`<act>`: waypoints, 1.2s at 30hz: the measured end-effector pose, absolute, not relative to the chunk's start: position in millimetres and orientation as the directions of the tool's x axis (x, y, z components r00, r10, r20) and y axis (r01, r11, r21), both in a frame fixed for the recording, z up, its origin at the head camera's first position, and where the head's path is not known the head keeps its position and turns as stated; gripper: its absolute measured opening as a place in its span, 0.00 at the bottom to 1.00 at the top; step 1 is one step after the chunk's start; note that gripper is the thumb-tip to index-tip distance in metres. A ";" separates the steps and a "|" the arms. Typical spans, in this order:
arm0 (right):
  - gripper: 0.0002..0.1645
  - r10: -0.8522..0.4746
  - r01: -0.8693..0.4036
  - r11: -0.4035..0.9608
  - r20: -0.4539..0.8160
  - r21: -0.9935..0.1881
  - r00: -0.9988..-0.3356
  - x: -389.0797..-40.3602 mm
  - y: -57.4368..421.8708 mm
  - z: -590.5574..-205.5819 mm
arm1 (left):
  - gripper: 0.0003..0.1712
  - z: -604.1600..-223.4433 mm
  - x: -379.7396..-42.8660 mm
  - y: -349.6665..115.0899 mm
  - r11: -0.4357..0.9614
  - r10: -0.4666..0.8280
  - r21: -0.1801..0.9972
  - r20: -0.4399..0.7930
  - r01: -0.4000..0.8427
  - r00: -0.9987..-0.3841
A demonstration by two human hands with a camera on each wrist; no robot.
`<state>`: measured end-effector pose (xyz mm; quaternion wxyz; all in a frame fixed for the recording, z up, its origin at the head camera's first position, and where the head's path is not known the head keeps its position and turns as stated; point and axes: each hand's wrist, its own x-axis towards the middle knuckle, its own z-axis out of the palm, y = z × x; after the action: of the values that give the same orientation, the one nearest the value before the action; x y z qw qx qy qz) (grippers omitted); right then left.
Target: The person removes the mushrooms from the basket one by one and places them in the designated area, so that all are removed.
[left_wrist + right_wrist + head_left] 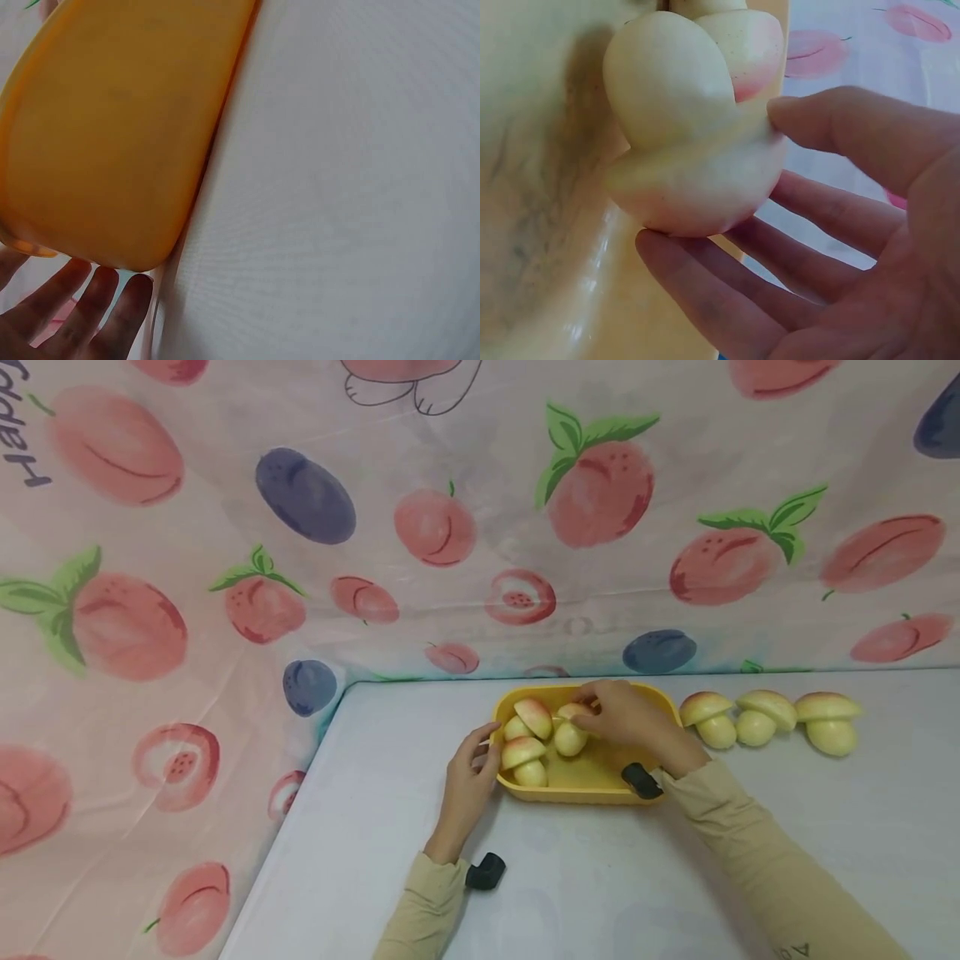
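A yellow tray (570, 795) stands on the white table with several mushroom-shaped pieces in it, pale yellow with reddish caps. Two of them, one mushroom (534, 718) behind another mushroom (523, 760), lie at its left end. My right hand (622, 718) reaches over the back of the tray and holds a third mushroom (675, 142) by its cap, thumb on one side and fingers on the other. At the tray's left end, my left hand (471, 777) touches the outer wall with extended fingertips (135, 292); nothing is gripped in it.
Right of the tray, a row of three more mushrooms (757, 718) lies on the white table (600, 885). A fruit-printed cloth (465, 460) hangs behind the table and along its left side. Each wrist carries a black camera mount (486, 872).
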<state>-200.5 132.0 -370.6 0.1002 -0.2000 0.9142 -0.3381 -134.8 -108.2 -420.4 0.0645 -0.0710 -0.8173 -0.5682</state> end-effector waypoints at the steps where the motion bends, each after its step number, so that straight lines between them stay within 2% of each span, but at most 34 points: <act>1: 0.22 -0.431 -0.299 0.691 -0.042 -0.658 -0.901 -200.1 133.3 -370.1 | 0.20 -420.3 -134.9 -108.1 0.344 0.041 0.920 0.184 0.187 -0.982; 22: 0.26 -0.391 -0.304 0.721 -0.004 -0.623 -0.920 -188.8 151.8 -354.3 | 0.19 -420.2 -135.1 -106.6 0.340 0.030 0.920 0.197 0.196 -0.980; 36: 0.27 -0.427 -0.337 0.719 -0.003 -0.608 -0.904 -178.6 161.8 -355.2 | 0.19 -420.1 -135.4 -106.4 0.341 0.029 0.920 0.193 0.191 -0.981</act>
<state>-178.6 161.8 -355.2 0.0718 -0.2066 0.9243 -0.3127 -135.4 -106.4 -420.1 0.0714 -0.0675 -0.8158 -0.5700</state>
